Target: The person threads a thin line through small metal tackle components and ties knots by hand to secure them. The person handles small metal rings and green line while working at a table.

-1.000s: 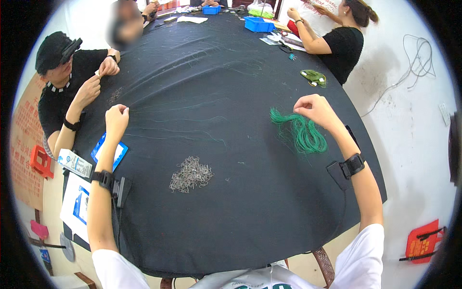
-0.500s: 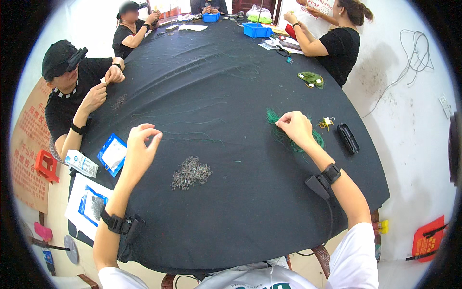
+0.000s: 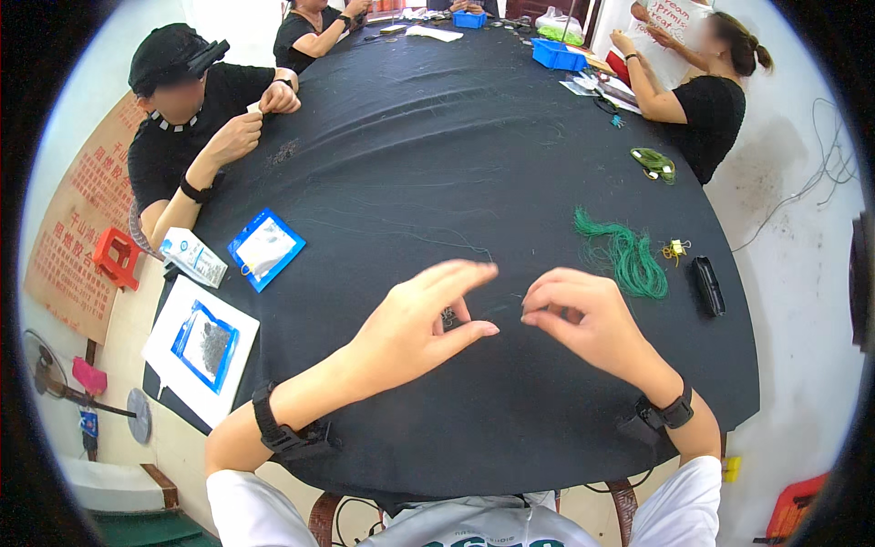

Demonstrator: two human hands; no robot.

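Note:
My left hand (image 3: 424, 319) hovers over the middle of the black cloth, thumb and forefinger apart, with nothing visible between them. Just to its right, my right hand (image 3: 583, 314) has thumb and fingers pinched together. A faint thin line lies near those fingertips, but what they hold is too fine to make out. Small metal wire hooks (image 3: 448, 318) show through a gap in my left hand, which hides most of their pile. A loose bundle of green thread (image 3: 633, 260) lies beyond my right hand. Fine single threads (image 3: 410, 235) stretch across the cloth beyond my left hand.
Right of the thread are a yellow-banded clip (image 3: 675, 250) and a black case (image 3: 706, 286). At left stand a white box (image 3: 193, 257), a blue-white packet (image 3: 266, 249) and a white sheet (image 3: 173, 365) bearing a blue pouch (image 3: 206, 346). Co-workers sit around the table.
My right hand has left the green thread bundle and come nearer to me. My left hand has moved right, over the hook pile, so the hands are now close together. The view has shifted.

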